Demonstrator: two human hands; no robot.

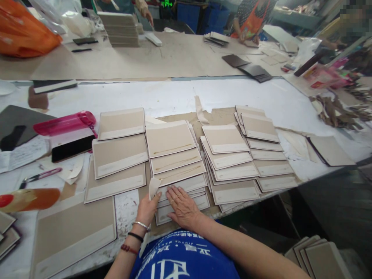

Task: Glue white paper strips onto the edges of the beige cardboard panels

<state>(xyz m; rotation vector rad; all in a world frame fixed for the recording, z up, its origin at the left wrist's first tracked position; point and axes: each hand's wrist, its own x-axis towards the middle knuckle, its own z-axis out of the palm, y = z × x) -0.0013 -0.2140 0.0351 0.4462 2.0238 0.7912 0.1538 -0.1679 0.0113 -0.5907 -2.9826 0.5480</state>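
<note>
Several rows of tan cardboard panels with pale strips lie overlapped on the white table. My right hand lies flat, fingers stretched out, on the nearest panels of the middle row. My left hand is beside it at the row's left edge, pinching a small strip of pale paper that stands up between thumb and fingers. Bracelets ring my left wrist.
A pink bottle, a black phone and pink-handled scissors lie at the left. More panel rows spread right. A large panel sits near left. Other people work at the far table, by a panel stack.
</note>
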